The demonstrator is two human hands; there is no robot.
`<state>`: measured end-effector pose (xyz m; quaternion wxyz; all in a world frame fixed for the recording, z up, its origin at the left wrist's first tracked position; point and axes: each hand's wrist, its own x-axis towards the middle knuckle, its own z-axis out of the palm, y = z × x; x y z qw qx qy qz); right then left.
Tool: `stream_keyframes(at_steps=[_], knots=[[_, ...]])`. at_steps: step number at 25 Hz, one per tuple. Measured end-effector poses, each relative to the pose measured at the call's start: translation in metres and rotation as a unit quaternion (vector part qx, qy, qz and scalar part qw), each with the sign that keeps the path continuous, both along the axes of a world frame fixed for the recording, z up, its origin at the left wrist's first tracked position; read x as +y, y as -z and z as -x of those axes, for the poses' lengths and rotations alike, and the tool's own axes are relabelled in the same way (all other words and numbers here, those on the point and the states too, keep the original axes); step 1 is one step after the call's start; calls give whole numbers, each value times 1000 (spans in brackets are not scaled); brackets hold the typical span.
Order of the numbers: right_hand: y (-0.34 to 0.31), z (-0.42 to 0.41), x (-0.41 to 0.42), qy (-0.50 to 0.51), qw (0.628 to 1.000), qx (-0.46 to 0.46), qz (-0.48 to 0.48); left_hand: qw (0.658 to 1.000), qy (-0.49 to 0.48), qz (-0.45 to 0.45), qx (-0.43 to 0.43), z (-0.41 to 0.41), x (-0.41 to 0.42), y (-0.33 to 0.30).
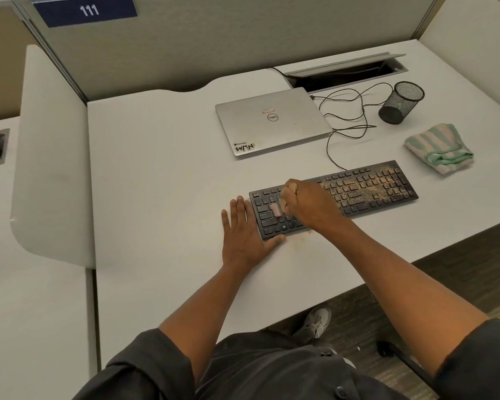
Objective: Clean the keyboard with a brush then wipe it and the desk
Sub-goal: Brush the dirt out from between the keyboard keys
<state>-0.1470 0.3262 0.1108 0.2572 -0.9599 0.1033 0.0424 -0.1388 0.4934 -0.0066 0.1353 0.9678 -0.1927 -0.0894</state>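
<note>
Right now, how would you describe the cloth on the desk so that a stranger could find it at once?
Start at the white desk and find the black keyboard near its front edge. Just beyond the keyboard's right end lies the cloth, folded into a soft bundle. It is the only fabric there, striped pale green and white, below the black mesh cup.

Dusty black keyboard (358, 192), seemingly pale brush (276, 209) atop.
</note>
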Motion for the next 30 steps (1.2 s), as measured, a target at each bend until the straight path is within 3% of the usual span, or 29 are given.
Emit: stream_keyframes(at_steps=[2,8,12,13,16,17,21,22,26,30], knots=[[-1,-1,2,0,999,16,35,1000,-1,-1,-1,0,0,1],[3,2,0,23,999,-19,14,1000,-2,4,2,1,0,-1],[-4,3,-20,89,992,-24,83,1000,0,-1,2,1,1,-2],[-4,3,-22,90,994,-28,64,1000,0,-1,2,1,1,-2],[0,6,-20,97,986,-3,-135,1000,2,-4,4,1,0,-3],[2,8,-19,101,984,4,-149,1000,2,-4,5,1,0,-3],[-6,11,-30,128,991,-9,25,1000,0,-5,9,1,0,-4],[-9,11,-32,127,991,-15,34,1000,0,-4,7,1,0,-4],[1,21,-27,104,987,-6,-119,1000,-1,0,7,2,1,-4],[4,31,-43,142,989,-29,-27,1000,0,-1,3,1,0,-5]])
